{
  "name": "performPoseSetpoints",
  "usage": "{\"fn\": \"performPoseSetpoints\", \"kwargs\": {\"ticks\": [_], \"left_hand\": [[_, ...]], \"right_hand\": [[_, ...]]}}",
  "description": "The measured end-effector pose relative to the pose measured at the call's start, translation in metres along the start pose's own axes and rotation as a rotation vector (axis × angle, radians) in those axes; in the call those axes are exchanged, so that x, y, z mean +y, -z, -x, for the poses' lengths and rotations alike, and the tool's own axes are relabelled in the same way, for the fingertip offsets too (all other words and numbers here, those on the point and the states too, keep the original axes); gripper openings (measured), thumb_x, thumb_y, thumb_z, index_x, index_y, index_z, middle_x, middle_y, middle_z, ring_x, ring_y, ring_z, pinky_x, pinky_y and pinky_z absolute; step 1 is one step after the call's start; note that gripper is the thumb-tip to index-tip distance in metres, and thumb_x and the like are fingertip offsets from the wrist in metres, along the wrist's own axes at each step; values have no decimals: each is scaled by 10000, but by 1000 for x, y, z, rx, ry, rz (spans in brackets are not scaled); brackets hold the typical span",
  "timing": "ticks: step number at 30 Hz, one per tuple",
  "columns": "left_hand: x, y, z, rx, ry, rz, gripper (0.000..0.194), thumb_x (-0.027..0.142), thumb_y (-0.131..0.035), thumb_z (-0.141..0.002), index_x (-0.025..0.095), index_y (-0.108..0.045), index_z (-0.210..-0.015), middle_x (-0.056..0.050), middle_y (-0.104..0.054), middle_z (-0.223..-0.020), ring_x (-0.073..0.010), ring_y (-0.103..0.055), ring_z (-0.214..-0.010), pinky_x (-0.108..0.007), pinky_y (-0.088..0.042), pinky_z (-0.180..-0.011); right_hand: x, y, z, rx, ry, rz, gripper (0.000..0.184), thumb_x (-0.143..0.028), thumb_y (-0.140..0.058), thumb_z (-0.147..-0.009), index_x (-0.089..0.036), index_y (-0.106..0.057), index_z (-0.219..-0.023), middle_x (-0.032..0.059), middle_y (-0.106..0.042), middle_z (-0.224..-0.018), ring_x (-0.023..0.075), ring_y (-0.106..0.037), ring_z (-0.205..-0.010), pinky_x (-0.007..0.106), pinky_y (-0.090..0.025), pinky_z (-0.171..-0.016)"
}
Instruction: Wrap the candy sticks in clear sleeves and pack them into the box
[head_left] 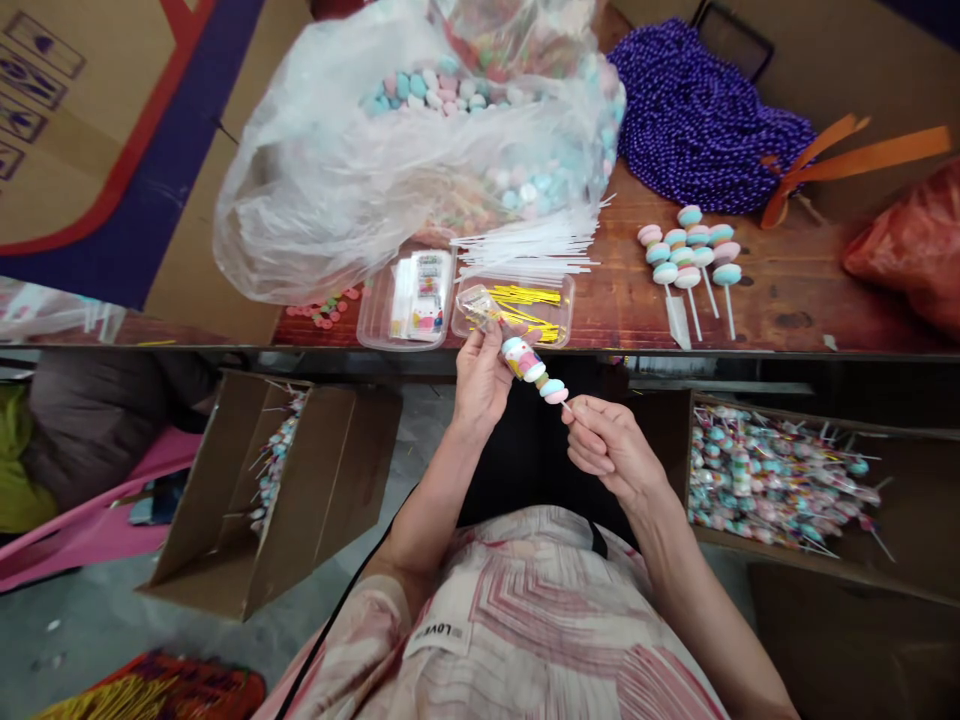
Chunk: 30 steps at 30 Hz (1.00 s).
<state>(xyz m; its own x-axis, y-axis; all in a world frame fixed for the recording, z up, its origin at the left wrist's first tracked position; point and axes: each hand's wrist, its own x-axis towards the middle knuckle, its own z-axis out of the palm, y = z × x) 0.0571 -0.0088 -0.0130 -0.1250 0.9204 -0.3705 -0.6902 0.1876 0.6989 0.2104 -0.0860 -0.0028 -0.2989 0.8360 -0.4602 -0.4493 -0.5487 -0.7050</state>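
Note:
A candy skewer of pink, white and blue pieces hangs between my hands, tilted down to the right. Its upper part sits inside a small clear printed bag; the lower pieces stick out. My left hand pinches the bag near its upper end. With fingers closed, my right hand grips the white stick at the lower end. Just beyond my left hand are a clear tub of yellow twist ties and a tub of flat printed bags.
Behind the tubs lie white sticks and a large plastic bag of candies. Several unwrapped candy skewers lie at right, near purple cord. Cardboard boxes of wrapped skewers stand below the table, left and right.

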Motion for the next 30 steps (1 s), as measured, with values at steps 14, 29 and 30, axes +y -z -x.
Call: {"fn": "performPoseSetpoints", "kwargs": {"ticks": [14,29,30], "left_hand": [[-3,6,8,-81,70,-121,401,517,-768,-790,163,-631,-919,-63,-766,-812,-247,-776,-861,-300,-594,-745],[-5,0,8,-38,-31,-75,407,542,-750,-799,164,-617,-872,-37,-756,-778,-184,-762,-752,-251,-569,-708],[-7,0,9,-49,-22,-90,417,555,-745,-797,164,-623,-872,-37,-753,-778,-184,-761,-755,-241,-562,-683]], "right_hand": [[15,-8,-11,235,459,764,234,-382,-549,-953,-204,-608,-811,-61,-439,-537,85,-402,-493,231,-312,-499],[15,-12,1,210,585,964,187,-296,-498,-981,-199,-585,-847,-71,-428,-544,72,-393,-470,223,-309,-501],[16,-13,-1,212,585,945,189,-296,-497,-981,-199,-580,-842,-72,-428,-541,72,-395,-468,222,-311,-499]]}}
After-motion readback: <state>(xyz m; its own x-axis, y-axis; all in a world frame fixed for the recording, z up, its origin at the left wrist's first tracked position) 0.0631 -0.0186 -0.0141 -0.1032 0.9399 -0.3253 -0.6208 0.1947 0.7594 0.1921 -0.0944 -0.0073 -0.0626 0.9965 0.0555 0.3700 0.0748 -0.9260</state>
